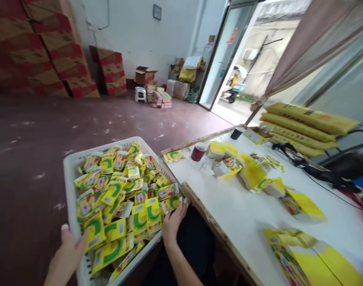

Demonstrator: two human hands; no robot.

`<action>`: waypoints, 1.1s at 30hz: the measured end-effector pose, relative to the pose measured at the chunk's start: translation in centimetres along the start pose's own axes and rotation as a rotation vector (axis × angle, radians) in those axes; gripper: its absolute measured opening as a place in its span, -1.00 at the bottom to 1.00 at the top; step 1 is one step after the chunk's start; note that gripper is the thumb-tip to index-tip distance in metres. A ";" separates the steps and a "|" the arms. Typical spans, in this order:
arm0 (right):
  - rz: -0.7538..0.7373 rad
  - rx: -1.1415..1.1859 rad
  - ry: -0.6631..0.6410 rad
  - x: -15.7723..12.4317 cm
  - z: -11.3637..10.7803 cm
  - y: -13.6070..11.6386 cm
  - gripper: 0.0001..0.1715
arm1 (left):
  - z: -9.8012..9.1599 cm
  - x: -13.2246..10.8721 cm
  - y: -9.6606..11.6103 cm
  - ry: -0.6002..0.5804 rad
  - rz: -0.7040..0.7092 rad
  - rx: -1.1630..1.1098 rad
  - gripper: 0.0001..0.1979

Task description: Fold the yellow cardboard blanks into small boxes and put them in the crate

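The white crate (70, 171) at seven o'clock is moulded plastic, slotted and faintly shiny. The yellow-green packets (115, 190) heaped in it are glossy, though whether card or film is hard to tell. The worktop (243, 214) at four o'clock is smooth matt white with a rough bare-wood edge. The red mug (198, 151) looks glazed. At eleven o'clock stand matt cardboard boxes (65, 59). The floor (35, 139) is dull and scuffed.

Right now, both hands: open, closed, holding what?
Left hand: closed on the near left rim of the white crate.
Right hand: closed on the white crate's right rim, beside the yellow packets.
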State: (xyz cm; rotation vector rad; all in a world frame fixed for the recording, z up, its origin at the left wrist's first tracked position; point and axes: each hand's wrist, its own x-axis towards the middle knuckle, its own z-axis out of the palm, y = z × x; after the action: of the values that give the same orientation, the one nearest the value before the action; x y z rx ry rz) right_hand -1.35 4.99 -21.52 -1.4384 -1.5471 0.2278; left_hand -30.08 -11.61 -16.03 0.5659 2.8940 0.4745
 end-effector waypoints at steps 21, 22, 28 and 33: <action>0.103 0.084 -0.378 2.1 -3.4 -2.5 -0.21 | -3.0 -4.8 4.5 -0.032 0.043 0.069 -0.20; 0.096 0.096 -0.385 2.2 -3.3 -2.5 -0.20 | -2.9 -4.7 4.4 -0.031 0.044 0.066 -0.21; 0.096 0.137 -0.393 2.5 -2.5 -2.4 -0.19 | -2.2 -4.3 4.2 0.010 0.045 0.051 -0.26; 0.212 0.252 -0.361 -1.3 -5.4 -3.7 -0.23 | -2.1 -4.1 4.3 0.022 0.048 0.014 -0.25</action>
State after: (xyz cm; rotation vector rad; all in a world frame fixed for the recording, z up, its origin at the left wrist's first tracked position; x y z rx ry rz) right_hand -0.05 0.40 -16.89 -1.4092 -1.5786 0.8190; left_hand -25.26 -10.03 -12.20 0.6374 2.9130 0.4697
